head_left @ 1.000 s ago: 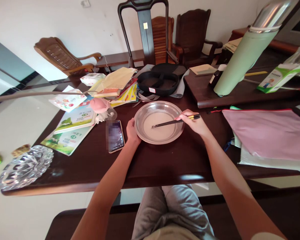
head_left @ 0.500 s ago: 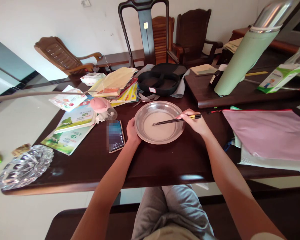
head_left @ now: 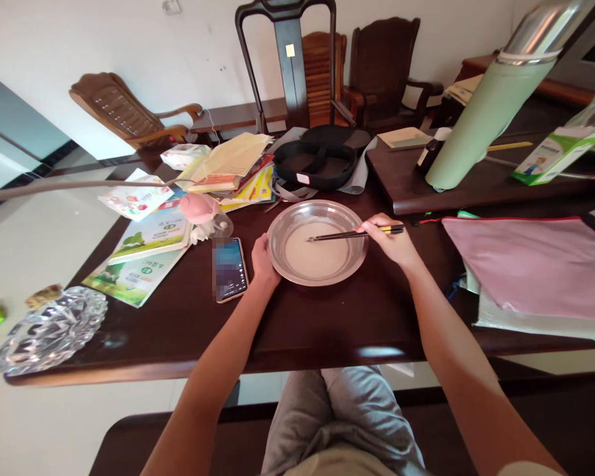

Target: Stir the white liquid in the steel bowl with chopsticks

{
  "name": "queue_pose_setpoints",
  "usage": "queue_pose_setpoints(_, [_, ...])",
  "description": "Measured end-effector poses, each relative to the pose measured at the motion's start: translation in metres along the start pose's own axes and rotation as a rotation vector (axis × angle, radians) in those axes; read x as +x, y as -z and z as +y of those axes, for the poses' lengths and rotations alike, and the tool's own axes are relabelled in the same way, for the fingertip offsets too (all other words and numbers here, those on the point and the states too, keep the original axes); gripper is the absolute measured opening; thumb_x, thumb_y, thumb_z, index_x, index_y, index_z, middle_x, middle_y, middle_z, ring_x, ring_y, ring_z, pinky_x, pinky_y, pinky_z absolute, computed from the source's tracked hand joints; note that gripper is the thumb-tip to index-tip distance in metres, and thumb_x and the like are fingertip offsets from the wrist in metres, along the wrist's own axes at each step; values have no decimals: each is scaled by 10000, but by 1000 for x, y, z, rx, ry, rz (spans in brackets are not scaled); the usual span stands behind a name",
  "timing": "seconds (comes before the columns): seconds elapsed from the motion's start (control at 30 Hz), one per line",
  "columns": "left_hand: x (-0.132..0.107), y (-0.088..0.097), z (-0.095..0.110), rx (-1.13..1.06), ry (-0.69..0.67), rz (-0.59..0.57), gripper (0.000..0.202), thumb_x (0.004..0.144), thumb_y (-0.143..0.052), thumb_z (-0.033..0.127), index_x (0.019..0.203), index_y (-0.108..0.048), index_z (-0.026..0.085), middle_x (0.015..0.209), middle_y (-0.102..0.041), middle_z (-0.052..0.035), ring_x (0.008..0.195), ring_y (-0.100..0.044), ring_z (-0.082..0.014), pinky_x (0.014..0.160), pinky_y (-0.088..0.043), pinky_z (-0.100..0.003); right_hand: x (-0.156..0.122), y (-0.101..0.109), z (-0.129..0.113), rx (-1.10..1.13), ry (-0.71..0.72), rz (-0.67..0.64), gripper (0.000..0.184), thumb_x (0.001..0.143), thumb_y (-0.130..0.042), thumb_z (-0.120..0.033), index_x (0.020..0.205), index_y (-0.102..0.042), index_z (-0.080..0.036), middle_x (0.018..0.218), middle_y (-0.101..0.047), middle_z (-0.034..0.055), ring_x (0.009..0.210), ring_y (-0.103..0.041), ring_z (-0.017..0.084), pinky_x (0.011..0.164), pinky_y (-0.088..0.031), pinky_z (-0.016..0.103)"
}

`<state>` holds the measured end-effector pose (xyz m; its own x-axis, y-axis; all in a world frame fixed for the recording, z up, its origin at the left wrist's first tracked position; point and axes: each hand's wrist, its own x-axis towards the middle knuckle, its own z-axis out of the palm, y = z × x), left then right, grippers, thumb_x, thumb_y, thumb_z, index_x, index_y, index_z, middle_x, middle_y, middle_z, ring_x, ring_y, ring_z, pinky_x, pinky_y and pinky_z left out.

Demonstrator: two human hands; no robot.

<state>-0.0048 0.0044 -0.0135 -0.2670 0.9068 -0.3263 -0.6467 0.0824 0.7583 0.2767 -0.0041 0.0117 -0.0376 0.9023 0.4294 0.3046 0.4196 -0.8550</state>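
Observation:
A shallow steel bowl (head_left: pixel 282 218) with pale liquid in it sits on the dark wooden table (head_left: pixel 322 324) in front of me. My left hand (head_left: pixel 262 261) grips the bowl's left rim. My right hand (head_left: pixel 391 241) holds a pair of dark chopsticks (head_left: pixel 342 235) at the bowl's right side. Their tips reach into the pale liquid near the bowl's middle.
A phone (head_left: pixel 229 269) lies just left of the bowl. Books (head_left: pixel 149 244) and a pink toy (head_left: pixel 198 208) lie further left, a glass ashtray (head_left: pixel 49 330) at the near left corner. A black bag (head_left: pixel 317 162) sits behind, a green flask (head_left: pixel 486 112) and pink folder (head_left: pixel 525 264) to the right.
The chopstick tips have swept away from me across the liquid, from the bowl's centre toward its far side. My left hand stays on the rim.

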Motion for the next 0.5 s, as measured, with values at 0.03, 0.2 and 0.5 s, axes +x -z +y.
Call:
queue_pose_setpoints(0.03, [0,0,0,-1,1,0,208,815,-654,364,703,-627,191,667,-672,-11,694,-645,-192,725,-526,-306,0,3,1,-4,-10,59,465,868,-647,-695,740,-777,-268,794,-777,43,855,-706,241,868,-535,399])
queue_pose_setpoints(0.2, [-1,-2,1,-11,0,22,194,808,-640,336,675,-606,199,626,-654,4,672,-638,-183,710,-530,-298,0,11,-2,111,-96,109,531,858,-637,-723,626,-715,-252,675,-731,31,736,-709,224,849,-548,394])
queue_pose_setpoints(0.5, [-3,-3,2,0,10,21,233,817,-676,377,682,-619,196,646,-654,-1,683,-650,-194,734,-524,-309,1,8,0,21,-50,147,504,852,-640,-724,677,-745,-263,730,-758,35,784,-708,233,869,-551,407])
